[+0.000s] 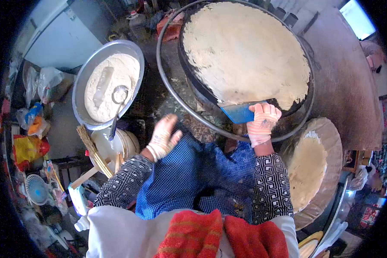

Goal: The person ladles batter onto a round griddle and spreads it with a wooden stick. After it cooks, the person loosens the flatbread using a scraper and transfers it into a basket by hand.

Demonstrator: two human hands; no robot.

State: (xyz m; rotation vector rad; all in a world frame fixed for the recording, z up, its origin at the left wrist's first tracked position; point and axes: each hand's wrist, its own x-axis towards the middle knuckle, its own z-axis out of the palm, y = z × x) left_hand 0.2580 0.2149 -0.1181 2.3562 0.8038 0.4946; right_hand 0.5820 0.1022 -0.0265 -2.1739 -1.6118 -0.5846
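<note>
My right hand (263, 122), in a striped glove, is closed on a blue scraper (238, 113). The scraper's edge lies along the near rim of a large round griddle (185, 64). A thin, pale layer of batter (245, 47) covers most of the griddle, with dark metal showing at the lower right by the scraper. My left hand (162, 137), gloved too and slightly blurred, hovers over my blue checked apron (176, 180). Its thumb stands apart from the fingers and it holds nothing.
A metal ring (160, 56) surrounds the griddle. At left, a metal basin (78, 92) of pale flour or batter holds a ladle (117, 101). A white bucket (129, 144) with a straw brush (90, 146) stands below it. Thin flatbread (307, 172) lies at right on a round covered tray (331, 172).
</note>
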